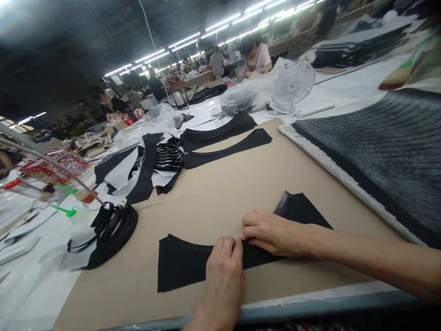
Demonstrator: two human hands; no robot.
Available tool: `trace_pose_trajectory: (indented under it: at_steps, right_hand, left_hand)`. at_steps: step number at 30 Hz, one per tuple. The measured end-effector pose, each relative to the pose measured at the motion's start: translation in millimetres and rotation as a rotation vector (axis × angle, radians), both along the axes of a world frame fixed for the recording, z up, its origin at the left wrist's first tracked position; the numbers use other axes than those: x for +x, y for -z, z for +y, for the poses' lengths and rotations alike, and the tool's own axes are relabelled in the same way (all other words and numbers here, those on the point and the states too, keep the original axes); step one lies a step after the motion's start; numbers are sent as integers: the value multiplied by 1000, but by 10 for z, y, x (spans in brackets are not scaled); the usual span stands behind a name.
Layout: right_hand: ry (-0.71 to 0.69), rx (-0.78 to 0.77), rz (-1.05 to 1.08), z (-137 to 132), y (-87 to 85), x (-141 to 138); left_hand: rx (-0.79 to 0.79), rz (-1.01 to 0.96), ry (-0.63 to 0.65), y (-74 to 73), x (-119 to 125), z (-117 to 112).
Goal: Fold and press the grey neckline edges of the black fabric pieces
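Observation:
A curved black material piece (182, 264) lies on the brown sheet in front of me, its upper edge folded over with small notches along the left stretch. My left hand (225, 271) is closed on the middle of that edge, fingertips pressed together. Just to the right, my right hand (277, 233) grips the same edge with bent fingers, its palm over the piece. Beyond the right hand, a greyish strip stands up along the edge at the piece's far end. The fingertips are partly hidden.
Two curved black pieces (227, 149) lie farther back, beside a heap of black and white pieces (144, 168). Coiled black strips (113, 234) sit at left near green-nozzled bottles (70, 212). A dark board (379, 147) lies right; a small fan (292, 85) stands behind. Several people work beyond.

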State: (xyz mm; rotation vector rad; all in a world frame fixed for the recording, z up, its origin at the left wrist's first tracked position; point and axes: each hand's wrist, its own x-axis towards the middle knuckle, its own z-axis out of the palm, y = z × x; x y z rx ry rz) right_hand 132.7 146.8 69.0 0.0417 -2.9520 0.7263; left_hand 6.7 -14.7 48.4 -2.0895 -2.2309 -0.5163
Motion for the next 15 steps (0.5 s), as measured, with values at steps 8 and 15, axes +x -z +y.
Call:
trace_pose_trajectory:
  at_steps: [8, 15]
  right_hand:
    - [-82, 134, 44, 78, 10, 142]
    - [-52, 121, 31, 56, -4, 180]
  left_hand:
    - [271, 114, 126, 192, -73, -254]
    - [152, -47, 52, 53, -163, -221]
